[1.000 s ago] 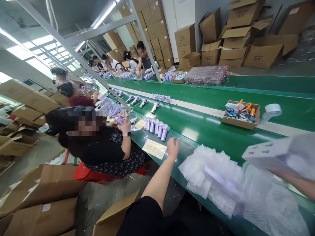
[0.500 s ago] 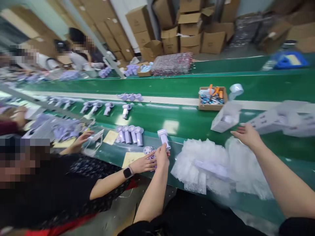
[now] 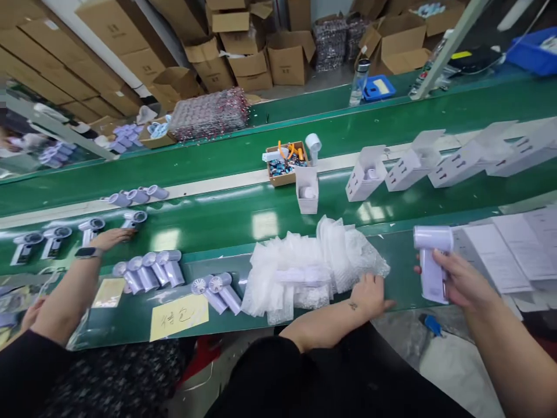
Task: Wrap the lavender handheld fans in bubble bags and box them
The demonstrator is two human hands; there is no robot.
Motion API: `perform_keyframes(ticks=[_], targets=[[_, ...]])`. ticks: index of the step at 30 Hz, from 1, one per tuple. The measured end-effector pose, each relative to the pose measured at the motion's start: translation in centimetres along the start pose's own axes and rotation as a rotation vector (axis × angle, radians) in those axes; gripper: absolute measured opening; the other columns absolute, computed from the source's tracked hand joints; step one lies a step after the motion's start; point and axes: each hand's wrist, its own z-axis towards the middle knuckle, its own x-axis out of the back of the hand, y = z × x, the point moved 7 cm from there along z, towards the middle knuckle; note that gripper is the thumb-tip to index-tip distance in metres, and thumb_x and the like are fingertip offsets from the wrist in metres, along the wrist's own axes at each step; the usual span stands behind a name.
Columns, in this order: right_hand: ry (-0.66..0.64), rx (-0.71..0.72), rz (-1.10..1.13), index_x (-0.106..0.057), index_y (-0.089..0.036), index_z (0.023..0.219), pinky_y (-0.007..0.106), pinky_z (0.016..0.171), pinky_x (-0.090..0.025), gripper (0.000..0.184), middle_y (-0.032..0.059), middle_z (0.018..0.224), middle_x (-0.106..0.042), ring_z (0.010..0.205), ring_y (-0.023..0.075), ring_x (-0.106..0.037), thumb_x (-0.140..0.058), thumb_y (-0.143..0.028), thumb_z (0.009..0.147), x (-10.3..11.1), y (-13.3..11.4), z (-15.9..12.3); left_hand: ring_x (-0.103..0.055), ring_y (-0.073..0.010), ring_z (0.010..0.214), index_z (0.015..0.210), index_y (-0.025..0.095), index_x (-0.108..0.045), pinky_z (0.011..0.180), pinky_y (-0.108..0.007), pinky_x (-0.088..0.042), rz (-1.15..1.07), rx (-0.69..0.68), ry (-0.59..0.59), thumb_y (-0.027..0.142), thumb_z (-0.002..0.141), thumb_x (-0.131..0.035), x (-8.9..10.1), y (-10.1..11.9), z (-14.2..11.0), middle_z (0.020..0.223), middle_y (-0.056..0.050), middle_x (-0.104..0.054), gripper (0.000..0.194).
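Observation:
My right hand grips a lavender handheld fan by its handle, above the right part of the bench. My left hand lies at the right edge of a heap of clear bubble-wrap bags, fingers curled down on a bag and thumb out to the side. Its fingertips are partly hidden. Two more lavender fans lie left of the heap. White printed sheets or flattened boxes lie close to my right hand.
A co-worker's hand touches a fan on the green belt. Open white boxes stand along the belt, some with fans inside. A small carton holds blue and orange items. A yellow handwritten sheet lies near the bench edge.
The view has turned right. The fan that my left hand held is now in my right hand. My left hand has come to the bubble-wrap bags; my right hand has left the white boxes.

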Motion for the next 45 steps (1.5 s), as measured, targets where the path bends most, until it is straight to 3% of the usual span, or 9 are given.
perform_keyframes(ticks=[5,10,14,21,27,32,36,40,45], targets=[[-0.214,-0.219,-0.056,-0.056,-0.024,0.109,0.03,0.062,-0.055,0.058,0.0024,0.081,-0.064,0.069,0.018,-0.062,-0.082,-0.026,0.057,6.1,5.9,-1.9,-0.056,-0.0265,0.101,0.104,0.01,-0.059,0.086,-0.04,-0.046,0.184,0.081,-0.044,0.016,0.087,-0.042,-1.3,-2.4,2.7,0.106,-0.017,-0.06,0.024],[-0.497,-0.377,0.07,-0.039,-0.034,0.131,0.032,0.061,-0.052,0.08,0.0006,0.089,-0.063,0.073,0.0187,-0.062,-0.079,-0.027,0.062,3.0,9.8,-3.0,-0.061,-0.016,0.086,0.095,0.017,-0.065,0.081,-0.028,-0.047,-0.242,0.052,0.058,0.025,0.088,-0.044,0.9,-1.3,2.1,0.091,-0.003,-0.068,0.023],[-0.62,-0.402,0.042,-0.051,-0.026,0.12,0.03,0.059,-0.052,0.061,0.0009,0.083,-0.063,0.075,0.0184,-0.061,-0.077,-0.024,0.064,0.0,9.6,-2.2,-0.059,-0.0143,0.076,0.086,0.014,-0.063,0.074,-0.026,-0.047,-0.582,0.046,0.236,0.022,0.084,-0.048,3.5,0.2,0.5,0.079,-0.002,-0.066,0.018],[-0.44,-0.46,0.011,-0.056,-0.018,0.089,0.03,0.055,-0.054,0.032,0.0016,0.071,-0.062,0.063,0.0162,-0.061,-0.076,-0.026,0.065,0.4,10.2,-2.1,-0.052,-0.017,0.073,0.085,0.015,-0.061,0.067,-0.03,-0.044,0.015,-0.39,0.569,0.017,0.085,-0.042,5.7,4.2,-4.4,0.072,-0.006,-0.057,0.019],[-0.308,-0.411,-0.011,-0.046,-0.03,0.109,0.032,0.053,-0.055,0.055,-0.005,0.075,-0.061,0.056,0.0146,-0.059,-0.076,-0.023,0.064,-0.4,10.5,-3.1,-0.052,-0.0178,0.073,0.087,0.015,-0.059,0.07,-0.031,-0.046,0.1,-0.408,0.445,0.019,0.085,-0.039,4.3,5.8,-3.9,0.074,-0.007,-0.057,0.02],[-0.175,-0.32,0.124,-0.047,-0.03,0.101,0.029,0.053,-0.053,0.055,-0.0069,0.071,-0.061,0.057,0.0154,-0.061,-0.076,-0.016,0.057,-0.2,10.8,-2.9,-0.055,-0.0211,0.088,0.092,0.016,-0.062,0.085,-0.034,-0.044,0.107,-0.412,0.104,0.017,0.08,-0.045,3.1,6.9,-3.6,0.089,-0.011,-0.062,0.021],[-0.06,-0.365,0.091,-0.045,-0.022,0.068,0.025,0.046,-0.047,0.035,-0.0051,0.057,-0.055,0.052,0.0137,-0.056,-0.078,-0.024,0.058,1.5,11.5,-4.1,-0.055,-0.0157,0.073,0.086,0.016,-0.063,0.073,-0.028,-0.045,-0.233,-0.054,0.117,0.023,0.081,-0.049,3.9,3.7,-3.7,0.077,-0.005,-0.062,0.016],[-0.116,-0.132,-0.127,-0.057,-0.02,0.07,0.023,0.056,-0.05,0.027,0.0004,0.078,-0.062,0.067,0.014,-0.058,-0.075,-0.039,0.066,3.0,7.7,-6.8,-0.044,-0.0091,0.053,0.084,0.014,-0.062,0.053,-0.021,-0.038,-0.594,0.127,-0.007,0.026,0.08,-0.054,4.2,4.1,-4.7,0.059,0.002,-0.052,0.016],[-0.197,-0.08,0.025,-0.058,-0.02,0.074,0.033,0.075,-0.054,0.025,0.0042,0.116,-0.059,0.094,0.0202,-0.059,-0.07,-0.042,0.073,2.5,3.7,-9.7,-0.056,-0.0178,0.084,0.112,0.016,-0.058,0.074,-0.029,-0.046,-0.536,-0.234,-0.129,0.044,0.077,-0.062,7.1,9.9,-6.3,0.099,-0.009,-0.061,0.045]])
